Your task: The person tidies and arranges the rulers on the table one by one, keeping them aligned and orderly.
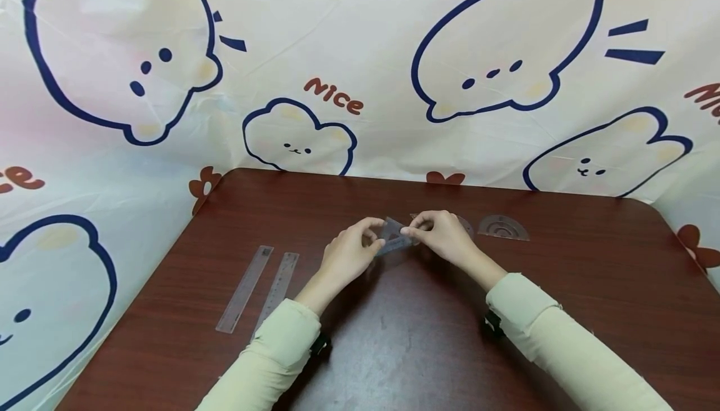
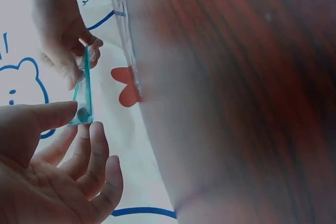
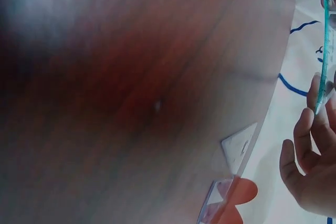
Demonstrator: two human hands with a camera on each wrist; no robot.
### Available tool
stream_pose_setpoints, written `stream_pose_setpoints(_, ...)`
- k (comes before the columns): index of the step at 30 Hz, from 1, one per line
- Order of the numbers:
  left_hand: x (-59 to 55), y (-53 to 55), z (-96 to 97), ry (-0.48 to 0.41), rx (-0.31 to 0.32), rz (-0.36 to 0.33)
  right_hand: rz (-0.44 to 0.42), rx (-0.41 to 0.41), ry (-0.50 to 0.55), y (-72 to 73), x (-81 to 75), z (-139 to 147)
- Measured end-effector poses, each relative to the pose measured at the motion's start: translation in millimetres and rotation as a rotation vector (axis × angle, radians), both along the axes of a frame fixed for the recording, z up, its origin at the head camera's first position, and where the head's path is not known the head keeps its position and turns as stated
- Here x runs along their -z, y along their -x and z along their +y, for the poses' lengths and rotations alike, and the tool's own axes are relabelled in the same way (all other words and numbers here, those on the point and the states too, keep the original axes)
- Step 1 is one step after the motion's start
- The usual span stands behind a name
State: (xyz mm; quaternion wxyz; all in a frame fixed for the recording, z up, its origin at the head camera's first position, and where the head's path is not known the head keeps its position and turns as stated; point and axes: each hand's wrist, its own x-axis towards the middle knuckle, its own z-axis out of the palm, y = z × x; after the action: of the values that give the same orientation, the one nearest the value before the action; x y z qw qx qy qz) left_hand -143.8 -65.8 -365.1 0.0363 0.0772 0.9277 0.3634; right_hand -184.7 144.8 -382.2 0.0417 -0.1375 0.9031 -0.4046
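A clear plastic set square [image 1: 392,236] is held above the table between both hands. My left hand [image 1: 350,252] pinches its left side between thumb and fingers. On the opposite side, my right hand [image 1: 444,236] grips it near the upper corner. Seen nearly edge-on in the left wrist view, the set square [image 2: 85,87] shows a greenish edge; the left thumb presses its near end. In the right wrist view the set square [image 3: 324,51] stands at the right border, with the right hand [image 3: 320,166] at its lower end.
Two clear rulers [image 1: 245,289] lie side by side on the brown table [image 1: 394,336], left of the left forearm. A clear protractor [image 1: 503,227] lies right of the right hand, which partly hides another protractor [image 1: 466,226]. A patterned cloth [image 1: 382,142] hangs behind the table.
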Motion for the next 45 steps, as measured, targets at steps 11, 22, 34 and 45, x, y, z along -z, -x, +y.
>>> stream_pose_setpoints(11,-3.4,-10.3,-8.7,0.013,0.0,0.035,-0.012,0.011,-0.019,-23.8,-7.7,-5.5)
stream_pose_setpoints(22,-7.0,-17.0,-28.1,0.058,0.038,0.074,-0.014,-0.024,-0.068,-39.7,-12.8,-20.6)
stream_pose_setpoints(34,-2.7,-28.9,-51.2,0.056,0.015,0.061,-0.025,-0.064,-0.081,-52.8,-14.9,-42.0)
stream_pose_setpoints(45,-2.6,-42.9,-64.3,0.166,-0.019,0.086,-0.051,-0.15,-0.097,-61.7,-15.5,-58.6)
